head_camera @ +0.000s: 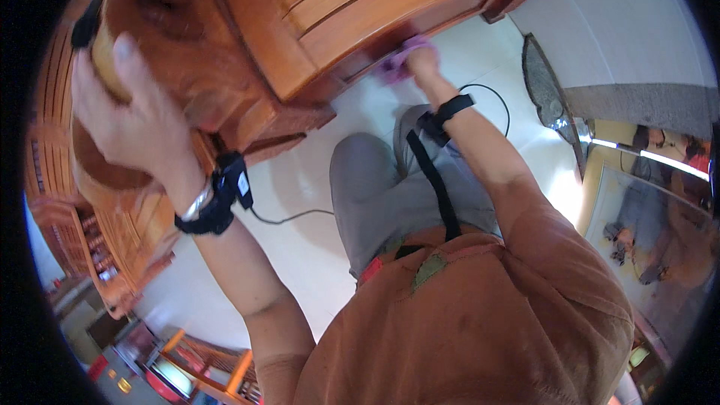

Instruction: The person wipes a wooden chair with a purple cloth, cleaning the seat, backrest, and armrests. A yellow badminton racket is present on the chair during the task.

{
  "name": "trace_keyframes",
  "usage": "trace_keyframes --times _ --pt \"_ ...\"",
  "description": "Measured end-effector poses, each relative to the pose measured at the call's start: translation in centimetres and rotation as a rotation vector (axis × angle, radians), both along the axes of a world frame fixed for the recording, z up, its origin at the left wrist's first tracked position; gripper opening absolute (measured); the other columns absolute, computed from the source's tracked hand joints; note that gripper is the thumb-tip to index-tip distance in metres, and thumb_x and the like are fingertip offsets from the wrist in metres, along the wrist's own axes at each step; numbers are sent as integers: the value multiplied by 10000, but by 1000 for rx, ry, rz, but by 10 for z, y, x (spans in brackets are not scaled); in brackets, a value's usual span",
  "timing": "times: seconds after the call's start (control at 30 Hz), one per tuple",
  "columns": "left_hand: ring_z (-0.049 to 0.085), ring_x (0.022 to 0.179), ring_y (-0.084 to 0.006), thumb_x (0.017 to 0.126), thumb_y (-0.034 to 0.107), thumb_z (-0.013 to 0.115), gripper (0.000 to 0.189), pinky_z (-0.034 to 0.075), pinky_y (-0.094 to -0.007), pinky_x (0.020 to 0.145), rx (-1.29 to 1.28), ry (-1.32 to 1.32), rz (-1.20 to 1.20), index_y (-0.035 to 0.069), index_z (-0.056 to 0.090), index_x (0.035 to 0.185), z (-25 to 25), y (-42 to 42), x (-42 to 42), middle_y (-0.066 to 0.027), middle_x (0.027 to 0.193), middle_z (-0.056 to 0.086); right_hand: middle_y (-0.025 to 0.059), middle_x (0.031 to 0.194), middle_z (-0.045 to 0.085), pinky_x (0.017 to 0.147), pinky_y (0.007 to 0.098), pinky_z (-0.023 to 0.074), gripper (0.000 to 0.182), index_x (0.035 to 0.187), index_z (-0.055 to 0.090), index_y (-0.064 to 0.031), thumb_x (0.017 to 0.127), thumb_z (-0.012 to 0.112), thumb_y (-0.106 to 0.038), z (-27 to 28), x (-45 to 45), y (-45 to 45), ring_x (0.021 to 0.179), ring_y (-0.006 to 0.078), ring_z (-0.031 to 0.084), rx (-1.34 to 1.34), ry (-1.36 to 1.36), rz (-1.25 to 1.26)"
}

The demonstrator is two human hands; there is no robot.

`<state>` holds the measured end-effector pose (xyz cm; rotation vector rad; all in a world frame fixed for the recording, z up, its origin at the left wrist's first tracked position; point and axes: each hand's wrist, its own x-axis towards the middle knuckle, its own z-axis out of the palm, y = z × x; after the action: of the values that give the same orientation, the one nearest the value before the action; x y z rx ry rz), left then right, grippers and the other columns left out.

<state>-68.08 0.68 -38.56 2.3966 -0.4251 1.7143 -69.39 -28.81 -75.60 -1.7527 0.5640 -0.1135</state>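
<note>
My right hand (423, 63) holds a crumpled pink-purple cloth (406, 57), blurred, against or close to the dark red lower front of a slatted wooden bench (360, 17). To the left, my left hand (143, 118) straddles the rounded pale rim of a carved wooden furniture piece (225, 73), thumb on one side and fingers on the other. That hand is blurred too, and part of its grip is hidden. Both wrists carry black strapped devices, the left one with a cable. My bent knees in grey trousers (365, 180) are just below the bench front.
Pale glossy floor (298, 259) surrounds my legs, with a thin black cable (503, 104) across it. A dark stone-like slab (548, 84) stands by the wall at right, near a glass-fronted picture (647, 225). More wooden seating (121, 253) and a chair (208, 365) are at lower left.
</note>
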Motion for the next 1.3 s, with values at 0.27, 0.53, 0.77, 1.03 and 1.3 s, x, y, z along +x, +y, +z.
trace_keyframes --times 0.27,0.53,0.77,1.03,1.3 --pt "658 1155 -360 942 517 675 572 502 -435 991 -3 -105 24 23 707 1229 -5 18 -2 -179 1247 701 196 1329 666 1042 619 398 500 1281 706 -107 919 587 -431 -4 34 -18 1206 413 625 -1132 491 567" --pt "620 1196 -363 985 246 664 415 477 -399 1030 -8 -61 80 -14 619 1305 -8 5 -14 -201 1287 637 92 886 743 697 367 526 150 917 781 -29 864 708 -148 38 -28 190 830 203 689 275 390 752" --pt "563 1271 -368 985 230 645 451 430 -422 1087 -103 16 -157 -53 581 1329 0 0 -8 -215 1369 571 172 1062 756 868 342 536 302 1080 749 39 889 673 -183 100 -42 182 949 244 701 218 17 1018" --pt "375 1481 -326 1009 114 577 502 349 -418 1155 -554 401 -271 16 476 1491 -91 8 -122 -213 1619 352 78 873 727 690 336 570 457 1322 669 -73 881 669 -193 63 -46 204 790 165 703 176 128 1219" --pt "581 1160 -223 1064 302 547 512 516 -372 908 -1799 1138 70 -25 470 1452 -255 21 -195 -139 1341 591 267 1288 606 1034 453 483 672 1456 480 -31 812 670 -76 111 -92 189 1175 460 590 -269 -597 1205"
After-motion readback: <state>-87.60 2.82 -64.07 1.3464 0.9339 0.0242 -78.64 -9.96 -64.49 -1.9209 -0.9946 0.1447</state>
